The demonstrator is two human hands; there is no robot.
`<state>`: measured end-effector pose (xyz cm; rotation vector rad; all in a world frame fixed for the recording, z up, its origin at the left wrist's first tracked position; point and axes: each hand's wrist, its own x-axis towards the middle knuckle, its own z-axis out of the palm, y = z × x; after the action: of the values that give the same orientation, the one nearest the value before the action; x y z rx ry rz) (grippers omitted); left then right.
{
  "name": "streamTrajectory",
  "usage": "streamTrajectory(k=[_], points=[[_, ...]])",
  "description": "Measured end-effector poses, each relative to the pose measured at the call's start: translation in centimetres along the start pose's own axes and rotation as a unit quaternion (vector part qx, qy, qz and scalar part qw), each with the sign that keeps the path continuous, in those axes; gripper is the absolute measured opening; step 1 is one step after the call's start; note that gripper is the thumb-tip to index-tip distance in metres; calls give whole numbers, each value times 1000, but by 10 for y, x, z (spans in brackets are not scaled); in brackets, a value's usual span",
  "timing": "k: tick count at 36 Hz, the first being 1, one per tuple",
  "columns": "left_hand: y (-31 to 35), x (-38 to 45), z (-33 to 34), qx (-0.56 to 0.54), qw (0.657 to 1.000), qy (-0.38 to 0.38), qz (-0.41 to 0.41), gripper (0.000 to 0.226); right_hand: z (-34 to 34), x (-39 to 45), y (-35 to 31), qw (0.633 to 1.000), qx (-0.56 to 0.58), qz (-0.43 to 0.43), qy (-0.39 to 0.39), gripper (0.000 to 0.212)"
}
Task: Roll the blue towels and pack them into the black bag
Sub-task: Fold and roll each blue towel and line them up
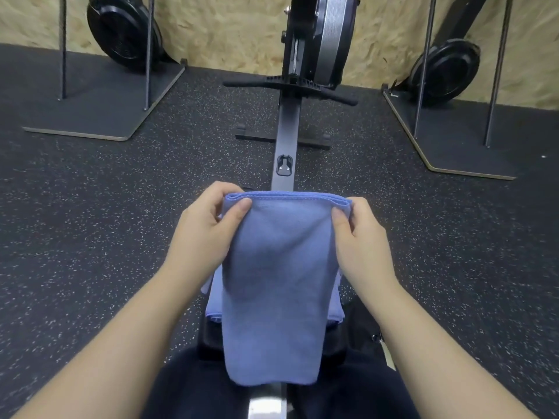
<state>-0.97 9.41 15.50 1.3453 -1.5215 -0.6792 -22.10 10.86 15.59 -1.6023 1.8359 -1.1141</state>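
A folded blue towel [275, 282] hangs in front of me as a long strip, its lower end reaching my lap. My left hand [202, 231] pinches its top left corner between thumb and fingers. My right hand [360, 237] pinches the top right corner the same way. More blue towel [334, 311] lies underneath, on the rowing machine's seat. A dark shape with a strap and buckle [367, 331] lies at my right thigh; I cannot tell whether it is the black bag.
I sit on a rowing machine whose rail [286, 140] runs forward to the handle [290, 86] and flywheel [326, 37]. Two metal racks on flat bases [99, 116] [453, 140] stand left and right on speckled black rubber floor, with other black machines behind.
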Motion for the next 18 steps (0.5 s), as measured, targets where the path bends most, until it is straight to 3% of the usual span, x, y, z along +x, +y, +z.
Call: streamTrajectory(k=[5,8,11,14,18], points=[[-45,25,22,121,991,-45,-46,8,27,31,35,996,-68,50,-39,14],[-68,38,37,126,987,-56,-81,10,42,48,51,992,-90,67,-50,15],[-80,50,52,17,988,-50,-145,9,54,63,61,992,-103,63,-41,18],[-84,61,66,-113,967,-36,-224,10,63,77,67,993,-102,53,-29,18],[-92,76,78,-173,951,-16,-255,11,76,93,75,996,-54,67,-22,16]])
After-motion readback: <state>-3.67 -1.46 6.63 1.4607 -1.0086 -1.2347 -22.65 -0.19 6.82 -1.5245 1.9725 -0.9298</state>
